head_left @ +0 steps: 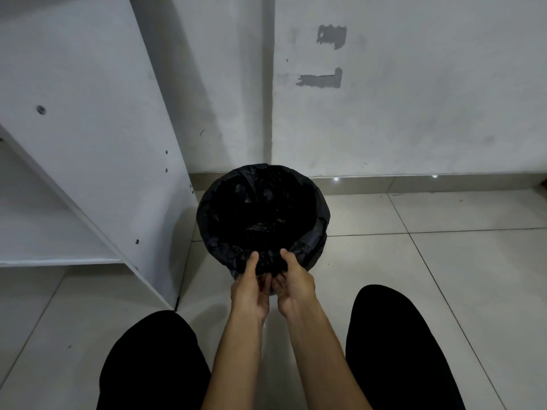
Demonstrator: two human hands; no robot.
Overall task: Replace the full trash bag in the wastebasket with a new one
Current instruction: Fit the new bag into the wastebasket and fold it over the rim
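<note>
**Working the bag's near edge at the rim**

From the head camera, we see the wastebasket point(313, 247) on the tiled floor point(444, 261), beside a white shelf unit point(97, 161). A black trash bag point(233, 208) lines it. Our left hand point(251, 288) and right hand point(293, 284) pinch gathered plastic at the near rim, thumbs on top, fingers point(268, 284) curled beneath. We should keep both grips even and work the edge gently, lest it tear.

A bare indoor room: pale floor tiles point(444, 276), a scuffed white wall point(414, 99) beyond the hands, an empty white shelf unit point(88, 143) to their left.
</note>
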